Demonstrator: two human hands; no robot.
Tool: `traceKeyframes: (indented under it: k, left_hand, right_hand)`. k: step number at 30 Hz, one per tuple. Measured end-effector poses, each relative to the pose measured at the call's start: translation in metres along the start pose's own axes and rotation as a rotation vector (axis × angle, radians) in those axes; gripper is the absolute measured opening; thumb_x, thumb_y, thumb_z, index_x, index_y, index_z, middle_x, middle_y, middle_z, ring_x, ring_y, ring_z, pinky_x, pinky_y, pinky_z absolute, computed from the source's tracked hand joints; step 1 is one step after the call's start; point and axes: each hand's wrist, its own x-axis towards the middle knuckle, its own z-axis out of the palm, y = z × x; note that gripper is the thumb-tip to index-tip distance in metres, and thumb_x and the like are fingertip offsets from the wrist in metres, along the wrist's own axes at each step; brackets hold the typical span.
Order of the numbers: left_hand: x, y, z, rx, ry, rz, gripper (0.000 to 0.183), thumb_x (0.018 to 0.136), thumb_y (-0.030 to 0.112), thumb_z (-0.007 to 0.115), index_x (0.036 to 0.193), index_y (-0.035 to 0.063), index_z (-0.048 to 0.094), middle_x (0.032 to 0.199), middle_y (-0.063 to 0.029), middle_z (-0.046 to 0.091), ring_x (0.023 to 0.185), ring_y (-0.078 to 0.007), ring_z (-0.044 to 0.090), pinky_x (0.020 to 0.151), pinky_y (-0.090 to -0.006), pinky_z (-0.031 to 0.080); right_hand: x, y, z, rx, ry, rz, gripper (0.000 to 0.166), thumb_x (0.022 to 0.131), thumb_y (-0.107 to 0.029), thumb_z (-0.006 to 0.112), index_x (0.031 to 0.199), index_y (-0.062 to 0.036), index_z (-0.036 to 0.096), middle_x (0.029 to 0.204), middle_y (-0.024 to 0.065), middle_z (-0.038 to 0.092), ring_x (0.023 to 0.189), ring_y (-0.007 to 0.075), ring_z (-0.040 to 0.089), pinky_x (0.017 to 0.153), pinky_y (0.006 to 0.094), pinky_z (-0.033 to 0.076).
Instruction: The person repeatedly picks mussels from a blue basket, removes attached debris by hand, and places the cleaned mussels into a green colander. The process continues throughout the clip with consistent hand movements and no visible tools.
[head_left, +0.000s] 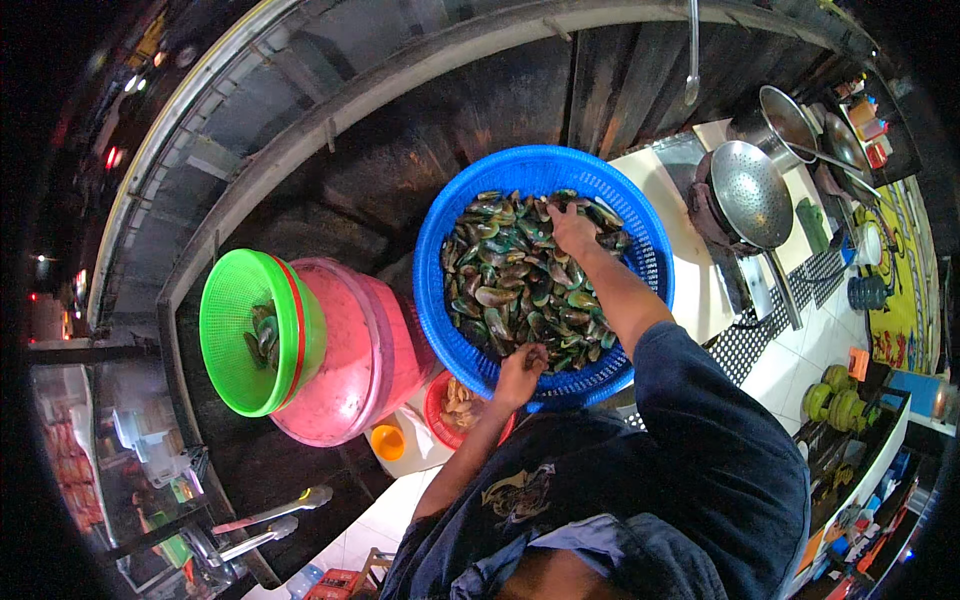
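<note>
A large blue plastic basket (430, 300) holds a heap of green mussels (517, 277). My right hand (574, 231) reaches to the far part of the heap, its fingertips down among the shells. Whether it grips a shell is hard to see. Over the basket's near rim is my left hand (519, 377), fingers curled around a small dark brown clump (535, 358), too blurred to name exactly. To the left, a green plastic strainer basket (225, 337) with a few mussels (263, 337) in it rests tilted against a pink tub (345, 375).
Below my left forearm stands a red basket (433, 412) of pale brown food pieces (460, 405), beside an orange cup (388, 442). On the right are a perforated metal skimmer (751, 193), a metal pot (772, 105) and a cleaver-like blade (754, 289). Tongs (262, 538) lie lower left.
</note>
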Motion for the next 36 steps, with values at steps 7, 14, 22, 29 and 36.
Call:
traceKeyframes:
  k: [7, 14, 22, 29, 36]
  left_hand:
    - [0.005, -0.004, 0.003, 0.052, 0.005, -0.098, 0.017, 0.088, 0.002, 0.049, 0.102, -0.0017, 0.056, 0.085, -0.0076, 0.063, 0.076, -0.0169, 0.065, 0.069, -0.0270, 0.050]
    - [0.006, 0.005, 0.002, -0.312, 0.142, -0.228, 0.019, 0.096, 0.013, 0.045, 0.110, 0.0038, 0.055, 0.090, -0.0042, 0.062, 0.075, -0.0127, 0.062, 0.063, -0.0251, 0.048]
    - [0.008, 0.018, 0.002, -0.414, 0.240, -0.055, 0.030, 0.096, 0.032, 0.050, 0.108, 0.0058, 0.059, 0.086, 0.0019, 0.058, 0.074, -0.0080, 0.053, 0.065, -0.0227, 0.043]
    - [0.009, -0.005, 0.001, -0.210, 0.249, 0.120, 0.022, 0.095, 0.021, 0.052, 0.093, 0.0015, 0.062, 0.075, -0.0004, 0.061, 0.071, -0.0074, 0.054, 0.066, -0.0227, 0.044]
    - [0.004, 0.003, 0.001, -0.040, 0.208, 0.088, 0.033, 0.092, 0.031, 0.055, 0.091, -0.0002, 0.063, 0.080, -0.0007, 0.060, 0.077, -0.0086, 0.052, 0.070, -0.0282, 0.044]
  right_hand:
    - [-0.023, 0.005, -0.008, 0.153, -0.088, 0.021, 0.057, 0.090, -0.018, 0.051, 0.143, -0.0179, 0.029, 0.112, 0.0192, 0.058, 0.084, 0.0314, 0.064, 0.065, 0.0438, 0.055]
    - [-0.110, 0.028, 0.011, 1.655, -0.425, -0.221, 0.035, 0.088, -0.013, 0.060, 0.120, -0.0136, 0.046, 0.097, 0.0086, 0.062, 0.073, 0.0165, 0.059, 0.063, 0.0328, 0.048]
    - [-0.212, -0.002, 0.036, 2.243, -0.902, -0.351, 0.027, 0.089, -0.011, 0.058, 0.114, -0.0147, 0.048, 0.098, 0.0097, 0.062, 0.077, 0.0157, 0.059, 0.065, 0.0316, 0.050]
    - [-0.228, -0.015, 0.044, 1.993, -0.695, -0.282, 0.019, 0.089, -0.014, 0.058, 0.105, -0.0117, 0.048, 0.079, 0.0016, 0.057, 0.067, 0.0127, 0.057, 0.057, 0.0267, 0.047]
    - [-0.243, -0.016, 0.039, 1.189, -0.060, -0.412, 0.034, 0.084, -0.017, 0.064, 0.113, -0.0078, 0.050, 0.079, 0.0054, 0.058, 0.067, 0.0143, 0.057, 0.056, 0.0283, 0.046]
